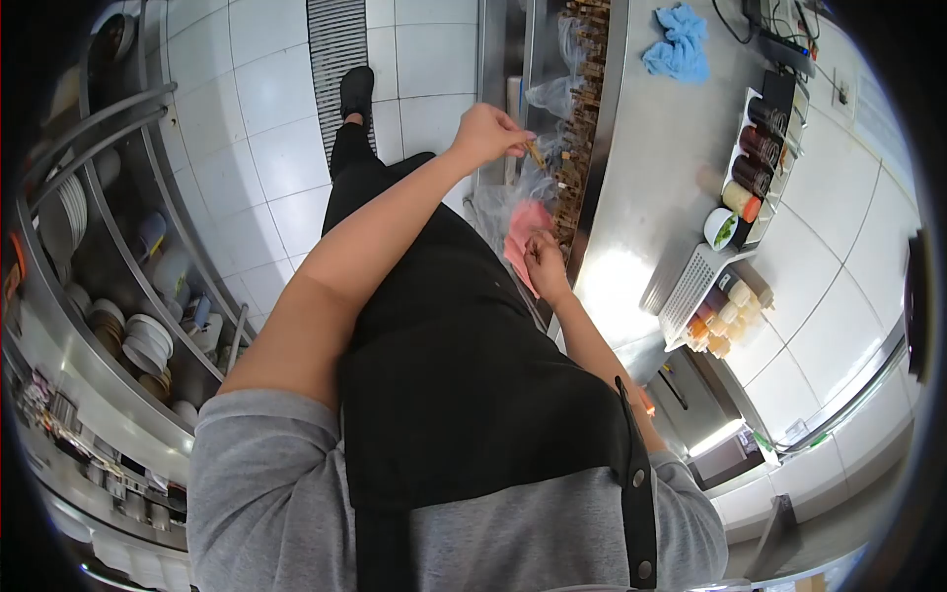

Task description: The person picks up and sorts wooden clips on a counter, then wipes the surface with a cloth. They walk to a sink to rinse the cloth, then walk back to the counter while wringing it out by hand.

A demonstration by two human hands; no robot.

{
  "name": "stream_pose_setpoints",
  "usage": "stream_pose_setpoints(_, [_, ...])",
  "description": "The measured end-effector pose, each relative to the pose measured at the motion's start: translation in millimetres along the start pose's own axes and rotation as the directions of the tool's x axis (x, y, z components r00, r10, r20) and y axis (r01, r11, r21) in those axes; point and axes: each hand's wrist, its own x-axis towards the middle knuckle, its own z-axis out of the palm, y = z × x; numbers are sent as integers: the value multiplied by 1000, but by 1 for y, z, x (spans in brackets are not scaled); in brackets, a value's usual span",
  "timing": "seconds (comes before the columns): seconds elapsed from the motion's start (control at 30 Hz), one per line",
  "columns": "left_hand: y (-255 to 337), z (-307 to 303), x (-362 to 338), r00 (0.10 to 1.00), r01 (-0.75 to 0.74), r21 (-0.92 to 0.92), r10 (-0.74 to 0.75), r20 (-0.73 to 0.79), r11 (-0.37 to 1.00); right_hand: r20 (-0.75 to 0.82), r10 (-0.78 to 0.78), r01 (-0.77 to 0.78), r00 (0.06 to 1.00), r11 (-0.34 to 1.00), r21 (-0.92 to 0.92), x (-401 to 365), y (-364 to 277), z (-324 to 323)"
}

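Note:
My left hand [488,136] pinches a small wooden clothespin [535,154] between thumb and fingertips, above an open steel drawer. Below it my right hand [545,259] is closed, with its curled fingers on a crumpled pink piece [523,233] that could be cloth or plastic. Clear plastic bags [554,97] lie in the drawer around both hands. Along the drawer's right side runs a dense row of small brown wooden pieces [590,79] that look like clothespins. Part of the pink piece is hidden under my right hand.
To the right, a steel counter [631,178] bears a blue cloth [677,43], a bowl with chopped greens [721,229], a white basket [688,296] and several sauce bottles [725,314]. A rack at left holds stacked plates [65,219] and bowls [148,341]. A floor grate [337,49] crosses the tiles.

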Motion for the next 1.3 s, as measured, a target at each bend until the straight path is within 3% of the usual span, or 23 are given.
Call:
stream_pose_setpoints(0.03, [-10,5,-3,1000,16,20,-16,16,1000,-36,-33,33,999,999,11,-8,11,5])
stream_pose_setpoints(0.13, [-41,18,-5,998,4,117,-11,58,993,12,112,-112,994,994,19,-27,21,10])
stream_pose_setpoints(0.23, [-59,33,-17,996,-83,285,72,47,955,-65,161,-159,985,986,42,-43,5,9])
stream_pose_setpoints(0.33, [-77,48,-28,1000,-11,215,9,10,977,-134,241,-241,961,970,12,-60,1,17])
stream_pose_setpoints(0.43, [-96,55,-34,998,-62,346,49,46,936,-302,100,-135,948,986,-98,-81,51,49])
stream_pose_setpoints(0.53, [-107,63,-40,995,-70,439,30,97,896,-336,84,-113,938,991,-67,-90,37,48])
stream_pose_setpoints(0.63, [-116,72,-47,993,-77,409,32,117,909,-295,66,-95,953,992,-86,-89,25,42])
stream_pose_setpoints(0.73, [-120,78,-57,984,-108,438,33,174,892,-419,264,-290,869,957,3,-81,43,58])
stream_pose_setpoints(0.83, [-133,86,-61,981,-103,471,11,194,876,-441,535,-522,721,837,164,-61,66,66])
stream_pose_setpoints(0.87, [-145,92,-59,982,-111,442,32,184,890,-457,573,-606,680,790,89,-55,66,67])
stream_pose_setpoints(0.97, [-173,110,-53,987,-132,345,89,136,929,-444,645,-649,622,742,169,-41,57,60])
stream_pose_setpoints(1.1, [-185,127,-53,984,-176,273,171,43,946,-553,506,-535,662,836,125,-42,65,65])
stream_pose_setpoints(1.2, [-185,130,-57,986,-166,208,162,40,964,-364,583,-491,726,811,319,-44,65,57])
stream_pose_setpoints(1.3, [-181,128,-63,993,-118,133,113,43,984,-600,388,-399,699,909,123,-37,76,66])
